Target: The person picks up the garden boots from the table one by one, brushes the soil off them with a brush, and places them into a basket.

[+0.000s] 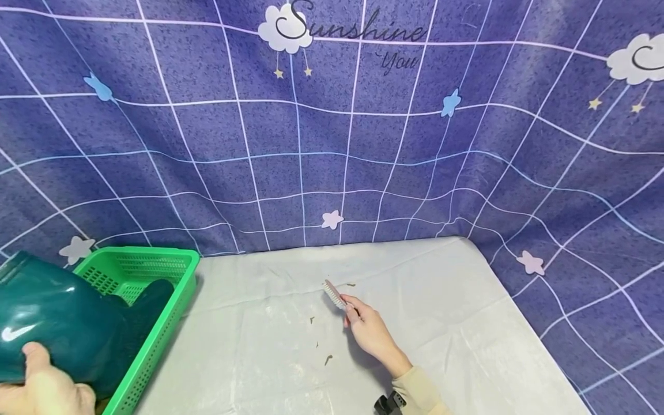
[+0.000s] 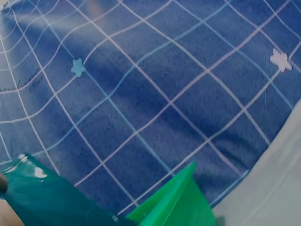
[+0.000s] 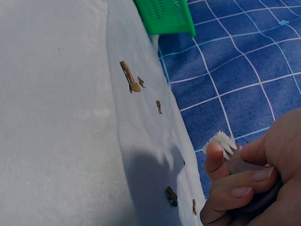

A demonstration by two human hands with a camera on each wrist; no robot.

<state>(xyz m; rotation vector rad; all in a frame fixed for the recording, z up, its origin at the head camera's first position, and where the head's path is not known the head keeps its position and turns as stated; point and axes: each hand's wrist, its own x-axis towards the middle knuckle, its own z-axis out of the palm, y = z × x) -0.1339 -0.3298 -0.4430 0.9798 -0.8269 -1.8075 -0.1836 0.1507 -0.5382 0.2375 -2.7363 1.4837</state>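
At the lower left, my left hand [image 1: 49, 383] grips a glossy dark green rubber boot [image 1: 57, 311], thumb on its near side and the other fingers mostly hidden. The boot lies tilted over a green plastic basket [image 1: 194, 268]; its darker far end is inside the basket's rim. My right hand [image 1: 370, 331] holds a small scrub brush [image 1: 334, 293] above the white-covered table, its white bristles [image 3: 220, 142] facing left in the head view. Several brown bits of dirt [image 1: 328, 360] lie on the cloth around the right hand; a longer piece of dirt [image 3: 128, 75] shows in the right wrist view.
A white cloth [image 1: 249, 346] with faint creases covers the table. Behind it and along the right side hangs a blue grid-patterned curtain [image 1: 321, 132] with stars and clouds. The basket stands at the table's left side.
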